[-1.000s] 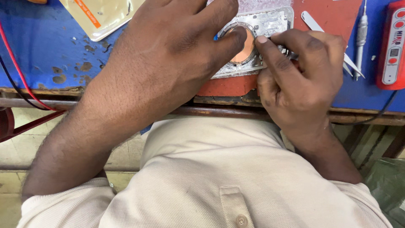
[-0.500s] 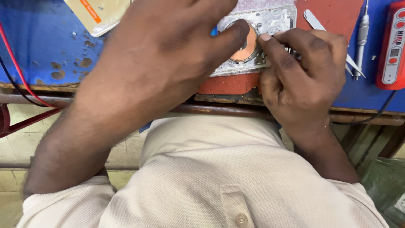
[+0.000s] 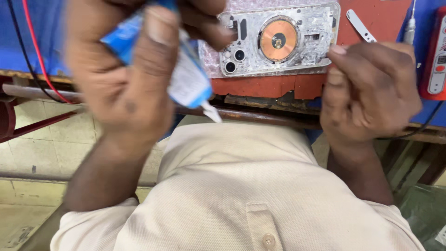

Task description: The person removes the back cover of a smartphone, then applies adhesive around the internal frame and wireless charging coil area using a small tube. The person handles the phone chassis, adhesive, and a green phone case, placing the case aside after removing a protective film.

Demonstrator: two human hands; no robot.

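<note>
Your left hand [image 3: 125, 69] pinches a blue-and-white glue tube [image 3: 186, 79], its long axis slanting, nozzle pointing down-right off the surface's edge. Your right hand [image 3: 367, 88], fingers curled together, touches the clear phone back panel [image 3: 278, 39] lying flat on the red mat [image 3: 371, 14].
</note>
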